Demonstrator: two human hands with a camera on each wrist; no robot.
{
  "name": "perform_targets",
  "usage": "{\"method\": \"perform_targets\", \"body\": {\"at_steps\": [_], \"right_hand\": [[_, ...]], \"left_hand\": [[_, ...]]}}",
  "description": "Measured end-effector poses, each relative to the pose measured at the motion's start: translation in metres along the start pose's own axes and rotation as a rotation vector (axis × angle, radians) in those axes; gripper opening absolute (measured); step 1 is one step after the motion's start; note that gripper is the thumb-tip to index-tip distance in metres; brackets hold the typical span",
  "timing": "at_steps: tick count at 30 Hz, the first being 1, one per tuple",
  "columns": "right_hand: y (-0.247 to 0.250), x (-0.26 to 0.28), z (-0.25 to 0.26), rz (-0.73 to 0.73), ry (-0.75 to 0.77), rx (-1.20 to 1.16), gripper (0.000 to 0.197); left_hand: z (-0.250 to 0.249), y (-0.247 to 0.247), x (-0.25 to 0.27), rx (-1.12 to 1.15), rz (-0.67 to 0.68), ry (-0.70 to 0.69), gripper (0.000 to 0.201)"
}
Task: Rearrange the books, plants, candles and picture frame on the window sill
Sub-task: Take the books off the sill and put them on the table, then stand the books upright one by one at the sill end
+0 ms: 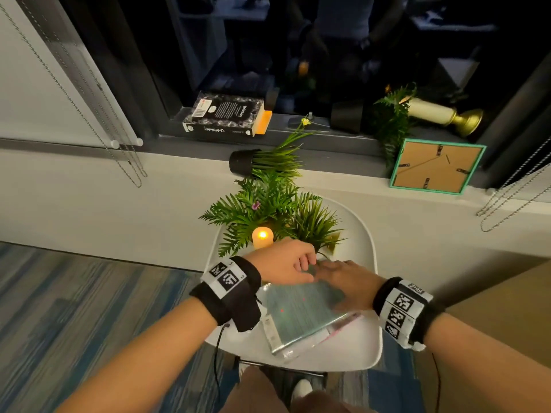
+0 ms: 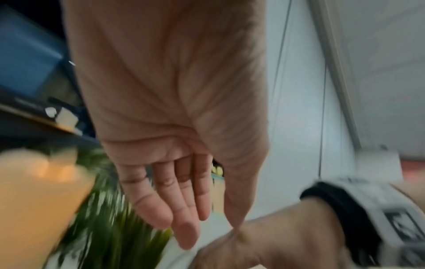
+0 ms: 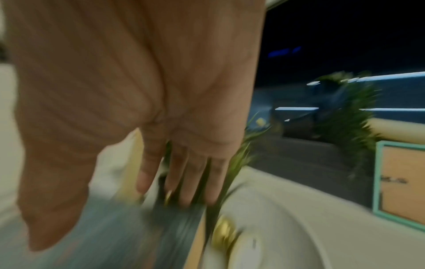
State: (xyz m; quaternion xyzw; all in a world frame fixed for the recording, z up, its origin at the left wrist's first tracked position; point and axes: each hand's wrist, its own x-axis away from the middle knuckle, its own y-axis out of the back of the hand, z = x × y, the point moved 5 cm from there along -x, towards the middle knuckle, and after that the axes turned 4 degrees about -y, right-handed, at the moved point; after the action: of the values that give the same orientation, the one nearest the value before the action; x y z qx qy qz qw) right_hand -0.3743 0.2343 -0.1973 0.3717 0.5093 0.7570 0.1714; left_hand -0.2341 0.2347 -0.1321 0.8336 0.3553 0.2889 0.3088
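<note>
A pale green book (image 1: 301,314) lies on a white chair (image 1: 362,234), on top of a pink-edged book. My right hand (image 1: 337,272) rests flat on it, fingers (image 3: 184,182) straight and reaching its far edge. My left hand (image 1: 298,265) hovers beside the right hand with relaxed fingers (image 2: 174,209) and holds nothing. A lit candle (image 1: 262,237) and leafy green plants (image 1: 268,204) stand at the chair's back. On the sill lie a black book (image 1: 226,114) over an orange one, a toppled potted plant (image 1: 244,160), a fern (image 1: 390,123), a fallen gold-based candle (image 1: 441,114) and a teal picture frame (image 1: 436,165) with its back showing.
Bead chains of the blinds (image 1: 128,162) hang at the sill's left end, and more hang at its right end. The dark window glass stands right behind the sill. A brown surface (image 1: 492,308) sits right of the chair. Striped carpet lies to the left.
</note>
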Motion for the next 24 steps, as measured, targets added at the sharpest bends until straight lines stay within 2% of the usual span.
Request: {"method": "perform_targets", "body": {"at_steps": [2,4,7,10,13,17,24], "right_hand": [[0.039,-0.003,-0.008,-0.045,-0.036,-0.159,0.042],[0.084,-0.006,-0.017,-0.152,-0.074,-0.226,0.029],[0.142,-0.018,-0.024,-0.295,-0.125,-0.230,0.022],[0.181,-0.041,-0.026,-0.381,-0.159,-0.260,0.022],[0.213,-0.075,-0.025,-0.461,-0.180,-0.278,0.027],[0.252,-0.128,-0.020,-0.468,-0.226,-0.311,0.037],[0.270,-0.211,-0.037,-0.395,-0.445,-0.271,0.058]], "left_hand": [[-0.004,0.040,0.001,0.084,-0.116,-0.028,0.022],[0.000,0.083,0.004,0.100,-0.251,-0.038,0.017],[0.024,0.140,0.005,0.065,-0.441,0.000,0.010],[0.065,0.180,-0.003,0.013,-0.554,0.084,0.004],[0.104,0.211,-0.010,-0.070,-0.598,0.198,0.008],[0.141,0.247,-0.015,-0.219,-0.599,0.302,0.014],[0.209,0.286,-0.029,-0.454,-0.543,0.545,0.058]]}}
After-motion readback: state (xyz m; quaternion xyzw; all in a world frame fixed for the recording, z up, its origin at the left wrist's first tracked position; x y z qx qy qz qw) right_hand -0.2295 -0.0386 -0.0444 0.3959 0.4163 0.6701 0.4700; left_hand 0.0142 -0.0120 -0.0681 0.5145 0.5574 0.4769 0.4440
